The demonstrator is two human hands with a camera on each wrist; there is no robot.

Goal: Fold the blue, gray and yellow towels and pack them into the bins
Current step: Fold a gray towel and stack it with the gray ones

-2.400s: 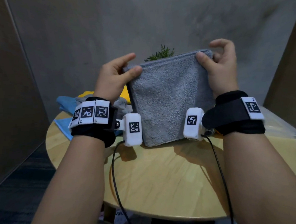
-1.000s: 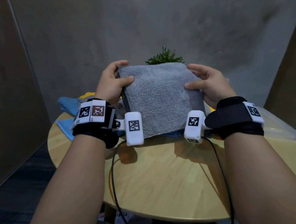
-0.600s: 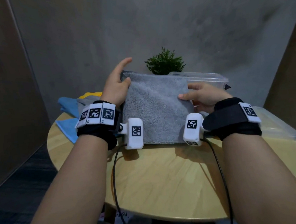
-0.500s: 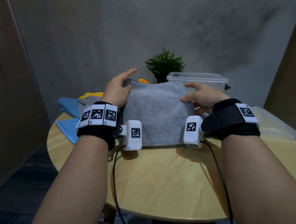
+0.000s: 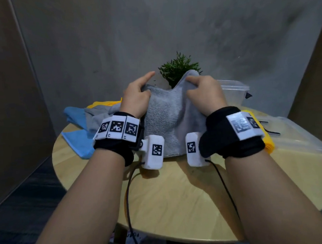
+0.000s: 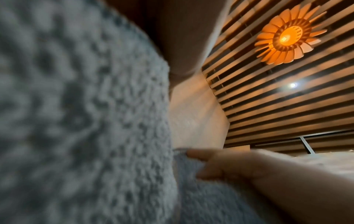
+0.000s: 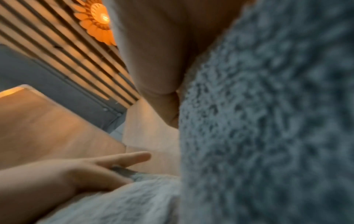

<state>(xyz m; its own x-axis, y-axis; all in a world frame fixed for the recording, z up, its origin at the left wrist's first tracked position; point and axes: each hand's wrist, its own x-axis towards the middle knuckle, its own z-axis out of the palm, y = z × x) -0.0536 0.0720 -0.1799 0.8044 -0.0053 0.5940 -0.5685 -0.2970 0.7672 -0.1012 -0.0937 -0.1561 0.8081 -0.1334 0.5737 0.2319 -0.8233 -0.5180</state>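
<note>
Both hands are clamped on the folded gray terry towel [image 5: 165,117]: your left hand [image 5: 136,98] pinches its far-left corner, your right hand [image 5: 204,93] its far-right corner. It stands at the middle of the round wooden desk [image 5: 179,196], sagging between the grips. Keep the corners level and bring them together evenly, then carry it to the clear plastic bin [image 5: 233,91] at 2 o'clock.

The scene is viewed from head height, downward and forward over both forearms. Each wrist view is aimed upward along its palm, pressed close against the gray towel [image 5: 165,112], blurred. The towel and the opposite hand are shared by both.
</note>
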